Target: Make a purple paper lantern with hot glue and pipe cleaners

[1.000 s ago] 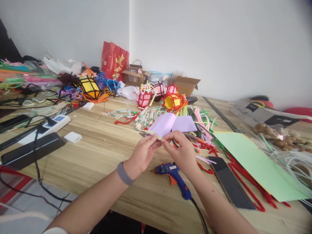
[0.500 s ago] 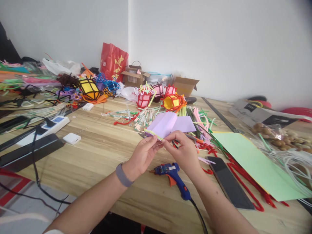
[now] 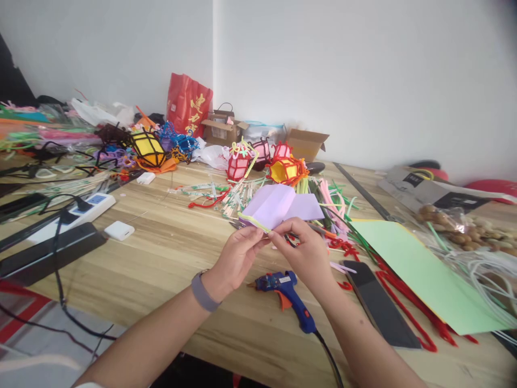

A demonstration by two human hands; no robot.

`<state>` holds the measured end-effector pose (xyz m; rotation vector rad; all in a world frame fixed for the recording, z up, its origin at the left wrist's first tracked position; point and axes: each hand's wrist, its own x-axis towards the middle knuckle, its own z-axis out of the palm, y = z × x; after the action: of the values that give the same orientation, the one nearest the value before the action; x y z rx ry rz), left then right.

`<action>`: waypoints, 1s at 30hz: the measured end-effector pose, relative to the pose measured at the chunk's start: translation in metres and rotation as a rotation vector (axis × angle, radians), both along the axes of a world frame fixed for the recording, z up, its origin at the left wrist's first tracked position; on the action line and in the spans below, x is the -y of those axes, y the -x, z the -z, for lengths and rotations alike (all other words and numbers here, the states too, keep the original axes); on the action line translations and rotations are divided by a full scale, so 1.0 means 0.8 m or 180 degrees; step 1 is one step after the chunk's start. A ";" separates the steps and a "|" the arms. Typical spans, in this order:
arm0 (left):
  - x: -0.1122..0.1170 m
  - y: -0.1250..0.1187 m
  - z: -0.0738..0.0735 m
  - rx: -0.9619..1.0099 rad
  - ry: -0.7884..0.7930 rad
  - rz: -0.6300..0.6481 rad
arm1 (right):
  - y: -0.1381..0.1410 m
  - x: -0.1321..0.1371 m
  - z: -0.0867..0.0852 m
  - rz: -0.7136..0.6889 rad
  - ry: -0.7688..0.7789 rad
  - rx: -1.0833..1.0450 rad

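Note:
A folded sheet of purple paper is held up in front of me, with a yellow-green pipe cleaner along its lower edge. My left hand pinches the paper and the pipe cleaner between thumb and fingers. Close beside it, my right hand pinches the same edge near the pipe cleaner's right end. The two hands' fingertips almost meet. On the table just below them lies a blue hot glue gun with an orange trigger, its nozzle pointing left.
Behind the paper stand several small paper lanterns framed in pipe cleaners. A black phone and a green paper sheet lie on the right. On the left are a power strip with cables and a white charger case.
Almost nothing differs. Both hands keep their pinch on the paper's lower edge, and the paper has shifted only very slightly.

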<state>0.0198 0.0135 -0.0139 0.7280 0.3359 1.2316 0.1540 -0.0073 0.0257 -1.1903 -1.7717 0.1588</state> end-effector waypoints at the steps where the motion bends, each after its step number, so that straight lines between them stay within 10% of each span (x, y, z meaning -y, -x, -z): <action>1: 0.000 0.000 -0.001 -0.0010 -0.0019 -0.0019 | 0.000 0.000 0.000 0.0007 -0.0017 -0.0001; 17: 0.000 0.004 0.005 -0.0760 -0.0302 -0.0803 | 0.004 -0.005 0.016 -0.0147 -0.0024 0.0039; 26: 0.001 0.022 -0.007 -0.2133 -0.1656 -0.1737 | -0.032 -0.027 0.007 0.0417 0.0206 -0.1019; 30: 0.001 0.025 -0.006 -0.2566 -0.2298 -0.1742 | -0.053 -0.033 -0.002 0.0002 0.0341 -0.1313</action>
<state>0.0001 0.0128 -0.0093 1.8581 0.8034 1.5404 0.1960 0.0191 0.0271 -1.1381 -1.4141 0.4698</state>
